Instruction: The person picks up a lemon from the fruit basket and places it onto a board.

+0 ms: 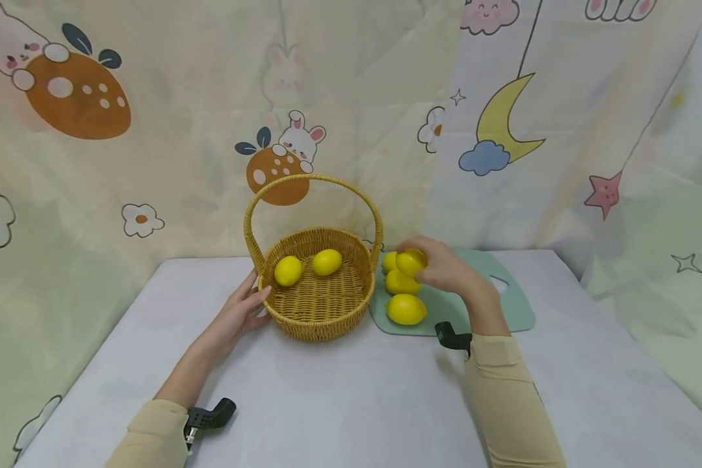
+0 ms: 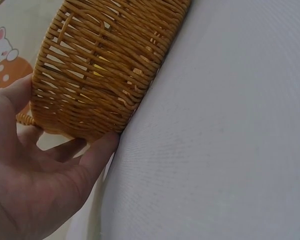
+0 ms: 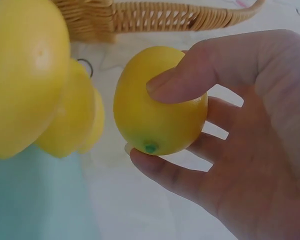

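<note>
A round wicker basket with a tall arched handle stands on the table, two yellow lemons inside it. My left hand holds the basket's left side, one finger at the rim and others against the woven outer wall. In my right hand is another lemon, pinched between thumb and fingers, its green-tipped end visible in the right wrist view. It is above a green cutting board. Three more lemons lie in a row at the board's left end, the farthest partly hidden.
The cutting board's left edge lies close beside the basket, and its cut-out grip is at the right. A white cloth covers the table. Behind hangs a patterned curtain with rabbits and flowers.
</note>
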A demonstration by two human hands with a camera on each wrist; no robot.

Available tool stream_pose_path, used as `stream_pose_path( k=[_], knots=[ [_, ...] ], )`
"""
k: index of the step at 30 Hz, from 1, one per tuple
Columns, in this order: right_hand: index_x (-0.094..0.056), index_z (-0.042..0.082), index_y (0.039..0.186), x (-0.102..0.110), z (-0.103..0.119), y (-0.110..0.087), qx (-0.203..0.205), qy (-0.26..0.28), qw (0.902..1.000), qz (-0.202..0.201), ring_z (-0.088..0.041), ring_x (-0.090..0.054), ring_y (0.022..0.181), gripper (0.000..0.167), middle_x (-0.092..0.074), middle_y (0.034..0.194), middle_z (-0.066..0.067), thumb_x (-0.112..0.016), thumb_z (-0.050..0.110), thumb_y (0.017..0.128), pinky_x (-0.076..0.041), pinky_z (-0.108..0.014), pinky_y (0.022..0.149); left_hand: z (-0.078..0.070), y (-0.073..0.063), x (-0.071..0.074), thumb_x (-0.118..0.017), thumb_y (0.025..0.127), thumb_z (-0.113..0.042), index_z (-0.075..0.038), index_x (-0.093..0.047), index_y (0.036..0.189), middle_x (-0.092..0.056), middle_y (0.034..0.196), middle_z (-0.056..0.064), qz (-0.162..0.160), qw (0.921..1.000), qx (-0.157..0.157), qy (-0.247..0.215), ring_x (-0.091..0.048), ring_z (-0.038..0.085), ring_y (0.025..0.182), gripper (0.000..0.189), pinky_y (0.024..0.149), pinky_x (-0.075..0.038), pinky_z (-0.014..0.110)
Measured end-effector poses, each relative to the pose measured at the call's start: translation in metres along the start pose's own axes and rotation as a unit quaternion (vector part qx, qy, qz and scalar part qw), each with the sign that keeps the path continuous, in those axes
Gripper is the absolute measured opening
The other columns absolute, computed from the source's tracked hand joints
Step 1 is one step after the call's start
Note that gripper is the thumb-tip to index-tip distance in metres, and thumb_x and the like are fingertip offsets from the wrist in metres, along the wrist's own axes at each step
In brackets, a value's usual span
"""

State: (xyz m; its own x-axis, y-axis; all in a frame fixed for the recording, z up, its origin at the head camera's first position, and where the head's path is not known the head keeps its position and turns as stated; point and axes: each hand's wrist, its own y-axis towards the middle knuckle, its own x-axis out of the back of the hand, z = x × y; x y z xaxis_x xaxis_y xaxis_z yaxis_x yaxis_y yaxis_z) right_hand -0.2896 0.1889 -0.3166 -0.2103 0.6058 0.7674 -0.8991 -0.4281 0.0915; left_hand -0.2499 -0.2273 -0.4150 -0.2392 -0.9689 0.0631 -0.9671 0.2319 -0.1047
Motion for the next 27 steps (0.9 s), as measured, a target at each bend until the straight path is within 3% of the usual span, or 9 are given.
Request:
stream_pose_path(
  k=[12,22,27],
  knots=[
    [-0.056,0.009,0.135,-0.003,-0.035,0.006,-0.018,-0.007,0.9998,-0.011,-0.032,-0.048,0.122,0.063,-0.051,0.145,-0.012,-0.058,-0.008,0.074,-0.044,-0.054,0.105,0.001,-0.001,0.001,-0.052,0.102,-0.043,-0.047,0.000,0.157,-0.006,0.168,0.012,0.004,0.9999,-0.003,-0.010,-0.021,0.036,0.152,0.075,0.114,-0.035,0.060],
    [-0.055,0.008,0.135,0.005,-0.057,0.003,-0.045,-0.015,0.9986,-0.022,-0.034,-0.048,0.115,0.058,-0.051,0.144,-0.016,-0.055,-0.006,0.078,-0.045,-0.047,0.096,0.001,0.000,0.001,-0.053,0.101,-0.044,-0.046,-0.001,0.157,-0.009,0.168,0.012,0.007,0.9998,-0.007,-0.017,-0.022,0.034,0.152,0.076,0.115,-0.033,0.060],
    [-0.057,0.005,0.133,-0.002,-0.073,0.007,-0.042,-0.021,0.9986,-0.024,-0.036,-0.047,0.121,0.058,-0.053,0.142,-0.019,-0.054,-0.009,0.077,-0.041,-0.056,0.107,0.001,0.000,0.001,-0.053,0.102,-0.044,-0.045,-0.001,0.158,-0.010,0.168,0.012,0.005,0.9999,-0.006,-0.014,-0.024,0.035,0.152,0.076,0.115,-0.034,0.060]
  ],
)
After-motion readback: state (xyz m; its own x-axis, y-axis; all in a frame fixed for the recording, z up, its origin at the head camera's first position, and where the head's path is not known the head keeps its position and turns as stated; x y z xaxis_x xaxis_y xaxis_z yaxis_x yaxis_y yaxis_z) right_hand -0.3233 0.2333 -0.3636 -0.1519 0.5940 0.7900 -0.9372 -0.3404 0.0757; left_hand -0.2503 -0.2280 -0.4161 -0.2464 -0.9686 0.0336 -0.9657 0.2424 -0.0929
